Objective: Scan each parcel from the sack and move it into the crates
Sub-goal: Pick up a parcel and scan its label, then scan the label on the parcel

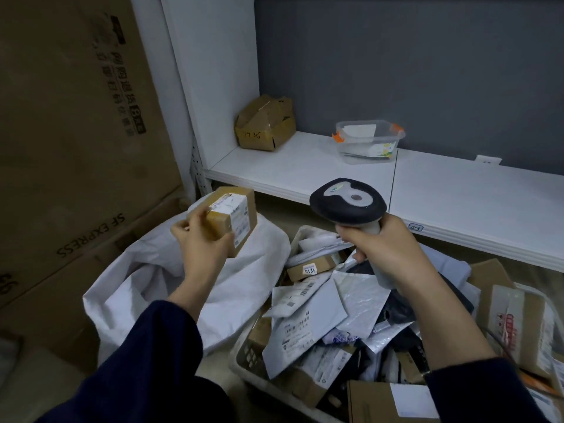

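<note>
My left hand [201, 239] grips a small brown cardboard parcel [236, 215] with a white shipping label, held up over the white sack [146, 279]. My right hand [387, 248] grips the handle of a black and grey barcode scanner [348, 204], its head level with the parcel and to its right. Below the scanner stands a pale plastic crate [253, 358] heaped with several mailer bags and small boxes. The sack's inside is hidden by its folds.
Large cardboard cartons [70, 148] are stacked on the left. A white shelf [305, 169] behind carries an opened brown box [265, 123] and a clear plastic tub [367, 141] with orange clips. More boxes [512, 315] lie at the right edge.
</note>
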